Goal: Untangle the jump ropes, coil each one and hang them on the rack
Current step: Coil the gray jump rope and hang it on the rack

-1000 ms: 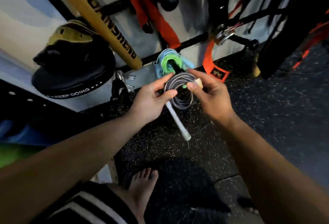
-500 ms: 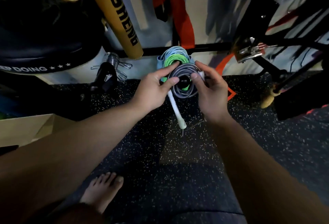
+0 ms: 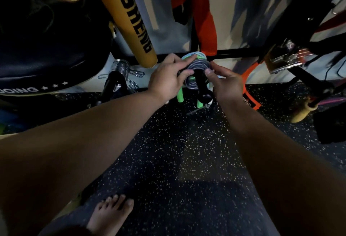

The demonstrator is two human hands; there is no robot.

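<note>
The grey jump rope point(image 3: 199, 65), wound into a tight round coil, sits threaded on a black knob-ended peg point(image 3: 205, 96) that sticks out from the black metal rack point(image 3: 236, 53) low by the wall. Behind it on the same peg hang a bright green coiled rope point(image 3: 190, 80) and a pale blue coiled rope point(image 3: 200, 54), and two green foam handles point(image 3: 180, 95) dangle below. The left hand point(image 3: 166, 80) grips the grey coil's left side, forefinger laid over the top and thumb curled under. The right hand point(image 3: 225, 81) pinches the coil's right edge between thumb and fingertips. A yellow padded bat point(image 3: 129, 20) and an orange webbing strap point(image 3: 205, 22) hang above the speckled black rubber floor point(image 3: 187, 151)
</note>
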